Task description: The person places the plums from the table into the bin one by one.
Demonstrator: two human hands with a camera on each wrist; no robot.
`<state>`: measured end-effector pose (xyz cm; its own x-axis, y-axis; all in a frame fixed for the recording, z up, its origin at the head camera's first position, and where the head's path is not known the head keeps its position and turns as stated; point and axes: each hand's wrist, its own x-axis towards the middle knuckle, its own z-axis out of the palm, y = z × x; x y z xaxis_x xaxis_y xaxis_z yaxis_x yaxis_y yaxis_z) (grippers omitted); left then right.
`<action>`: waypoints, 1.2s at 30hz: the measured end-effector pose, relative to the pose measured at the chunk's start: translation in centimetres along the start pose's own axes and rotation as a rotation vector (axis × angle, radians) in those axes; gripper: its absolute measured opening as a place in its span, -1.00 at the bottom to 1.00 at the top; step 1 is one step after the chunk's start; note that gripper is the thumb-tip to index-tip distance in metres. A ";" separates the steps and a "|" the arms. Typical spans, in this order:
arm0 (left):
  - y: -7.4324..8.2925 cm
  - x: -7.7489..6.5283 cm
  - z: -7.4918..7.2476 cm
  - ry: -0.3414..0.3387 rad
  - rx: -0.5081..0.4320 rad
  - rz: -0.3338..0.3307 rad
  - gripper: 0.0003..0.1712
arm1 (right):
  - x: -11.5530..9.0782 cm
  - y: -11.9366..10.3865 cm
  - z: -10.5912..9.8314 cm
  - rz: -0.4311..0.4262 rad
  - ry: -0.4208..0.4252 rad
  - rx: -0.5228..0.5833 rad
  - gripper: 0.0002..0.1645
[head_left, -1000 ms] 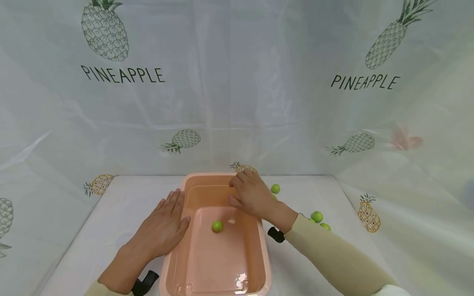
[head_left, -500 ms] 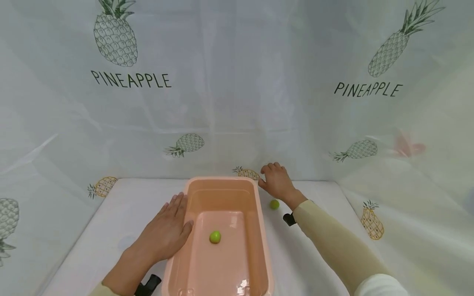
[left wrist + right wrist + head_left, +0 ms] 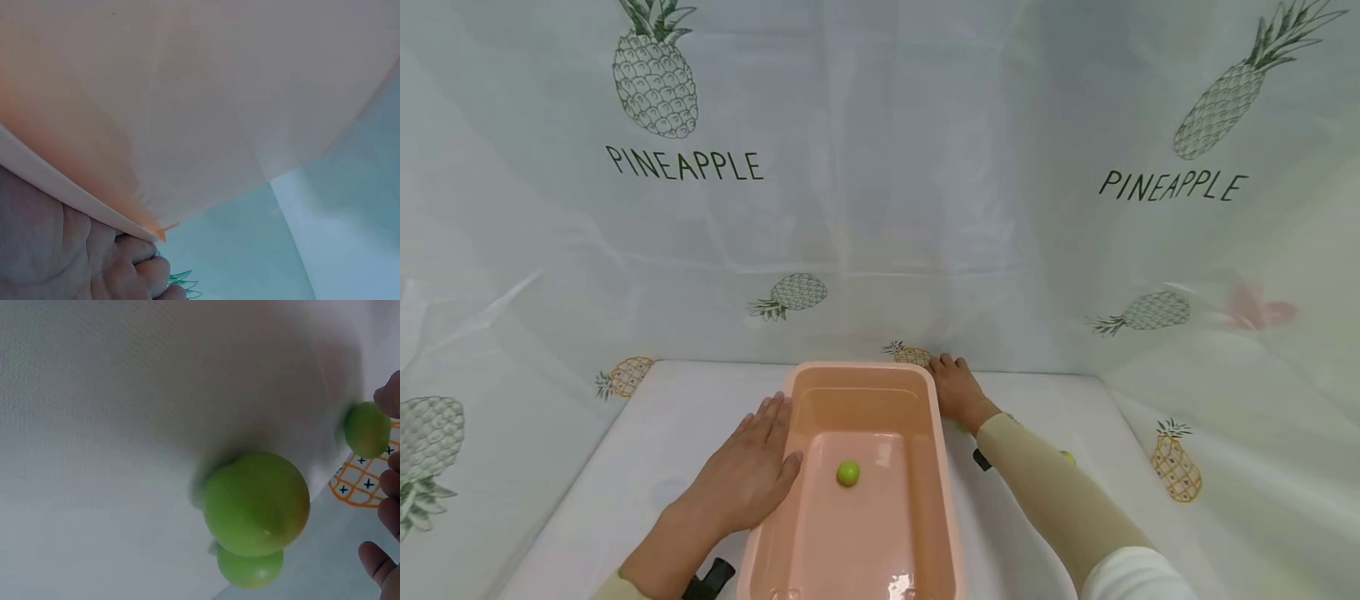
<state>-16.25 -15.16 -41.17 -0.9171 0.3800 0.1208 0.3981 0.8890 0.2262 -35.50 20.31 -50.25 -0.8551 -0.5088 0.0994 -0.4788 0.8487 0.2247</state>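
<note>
My left hand (image 3: 748,467) lies along the left rim of a pink plastic basin (image 3: 951,508), fingers straight; in the left wrist view its palm (image 3: 56,244) is against the basin's outer wall (image 3: 206,106). One small green round fruit (image 3: 847,473) sits on the basin floor. Past the far right corner of the basin, my right hand (image 3: 957,390) reaches down to the table with its fingers spread. The right wrist view has a green fruit (image 3: 367,429) beside a fingertip, with no clear grip on it. Two more green fruits (image 3: 256,503) lie nearer the wrist.
Another green fruit (image 3: 1067,457) shows partly behind the right sleeve (image 3: 1060,500). A white cloth covers the table (image 3: 700,408). Behind the table's far edge hangs a pale sheet (image 3: 917,208) printed with pineapples.
From above the basin, my right hand has moved right over the rim and down toward the table. My left hand has stayed on the left rim. The head view has shifted slightly.
</note>
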 end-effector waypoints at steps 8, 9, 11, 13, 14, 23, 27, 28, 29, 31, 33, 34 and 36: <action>0.1 0.0 0.0 0.010 0.008 -0.001 -0.17 | 0.0 -0.1 0.4 0.023 -0.027 0.072 -0.72; 0.1 0.0 0.0 0.014 0.011 -0.001 -0.17 | 0.0 -0.2 0.4 0.026 -0.024 0.081 -0.73; 0.1 0.0 0.0 0.022 0.011 -0.001 -0.17 | -0.1 -0.2 0.7 0.032 -0.023 0.085 -0.68; 0.1 0.0 0.1 0.029 0.014 0.000 -0.17 | -0.1 -0.3 1.0 0.039 -0.019 0.091 -0.64; 0.1 0.0 0.1 0.032 0.014 0.001 -0.17 | -0.2 -0.3 1.1 0.047 -0.018 0.092 -0.64; 0.1 0.1 0.2 0.036 0.022 0.008 -0.17 | -1.0 0.4 1.0 0.099 0.003 -0.073 -0.54; 0.1 0.0 0.2 0.034 0.022 0.007 -0.16 | -2.0 1.3 -0.1 0.129 0.005 -0.109 -0.44; 0.1 0.0 0.2 0.032 0.023 0.008 -0.16 | -2.3 1.5 -0.4 0.134 0.008 -0.114 -0.44; 0.2 0.0 0.2 0.030 0.023 0.007 -0.16 | -2.6 1.7 -0.6 0.137 0.012 -0.118 -0.46; 0.2 0.0 0.1 0.027 0.027 0.006 -0.16 | -3.1 2.1 -1.1 0.133 0.022 -0.135 -0.49; 0.2 0.0 0.0 0.024 0.030 0.003 -0.16 | -3.6 2.5 -1.7 0.126 0.037 -0.144 -0.51; 0.2 0.0 -0.1 0.023 0.031 0.002 -0.17 | -3.9 2.6 -1.9 0.121 0.045 -0.152 -0.51; 0.1 0.1 -0.1 0.022 0.035 0.003 -0.17 | -4.3 2.9 -2.4 0.111 0.057 -0.164 -0.50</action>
<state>-16.25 -15.05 -41.01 -0.9151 0.3770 0.1429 0.3993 0.8966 0.1916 -32.74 24.65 -47.71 -0.8861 -0.4244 0.1862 -0.3391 0.8676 0.3636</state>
